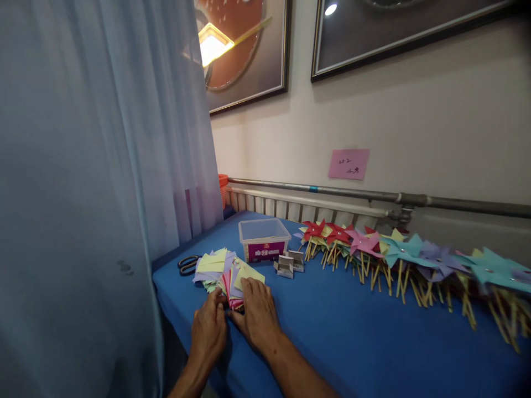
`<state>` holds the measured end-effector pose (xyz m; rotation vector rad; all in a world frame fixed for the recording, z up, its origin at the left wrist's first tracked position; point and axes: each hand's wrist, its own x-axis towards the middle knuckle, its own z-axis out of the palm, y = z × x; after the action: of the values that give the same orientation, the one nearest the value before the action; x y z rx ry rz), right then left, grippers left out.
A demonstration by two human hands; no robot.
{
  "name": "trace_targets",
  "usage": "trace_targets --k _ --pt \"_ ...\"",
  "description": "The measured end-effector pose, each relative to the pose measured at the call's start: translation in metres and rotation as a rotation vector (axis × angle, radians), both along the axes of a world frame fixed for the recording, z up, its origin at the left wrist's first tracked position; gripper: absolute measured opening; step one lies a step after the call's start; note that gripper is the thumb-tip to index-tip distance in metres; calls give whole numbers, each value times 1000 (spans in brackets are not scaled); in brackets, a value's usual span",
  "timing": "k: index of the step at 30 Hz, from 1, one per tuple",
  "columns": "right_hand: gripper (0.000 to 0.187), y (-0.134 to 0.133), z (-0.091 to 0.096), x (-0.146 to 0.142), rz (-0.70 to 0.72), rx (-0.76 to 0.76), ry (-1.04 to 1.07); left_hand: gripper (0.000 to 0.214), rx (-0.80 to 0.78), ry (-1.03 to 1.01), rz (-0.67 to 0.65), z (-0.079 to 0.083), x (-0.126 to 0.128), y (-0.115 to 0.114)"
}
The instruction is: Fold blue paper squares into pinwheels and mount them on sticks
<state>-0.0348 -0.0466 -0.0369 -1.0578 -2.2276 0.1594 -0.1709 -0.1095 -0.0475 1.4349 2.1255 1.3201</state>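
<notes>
A loose pile of cut paper sheets in yellow, lilac, green, pink and red lies on the blue-covered table. My left hand is at the near left edge of the pile, its fingers curled against the papers. From the right, my right hand grips the papers, fingers over a yellow sheet and thumb low at the near edge. Both thumbs come close together by the red and pink sheets. What lies under my fingers is partly hidden. Black-handled scissors lie left of the pile, blades covered by paper.
Behind the pile stand a clear plastic tub with a purple label and small open cardboard boxes. Finished paper pinwheels on sticks line the right side. A blue curtain hangs at left; a radiator runs along the wall.
</notes>
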Motion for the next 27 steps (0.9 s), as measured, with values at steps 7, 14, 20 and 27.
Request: trace_targets --k 7,14,20,27 --pt "21 3 4 0 -10 -66 17 43 108 -233 -98 -2 -1 4" --pt "12 8 8 3 -71 -148 99 37 80 -96 52 2 -15 0" --pt "16 8 13 7 -77 -175 91 30 43 119 -31 14 -19 7" --pt "18 12 14 9 -99 -246 134 26 61 325 -19 17 -13 17"
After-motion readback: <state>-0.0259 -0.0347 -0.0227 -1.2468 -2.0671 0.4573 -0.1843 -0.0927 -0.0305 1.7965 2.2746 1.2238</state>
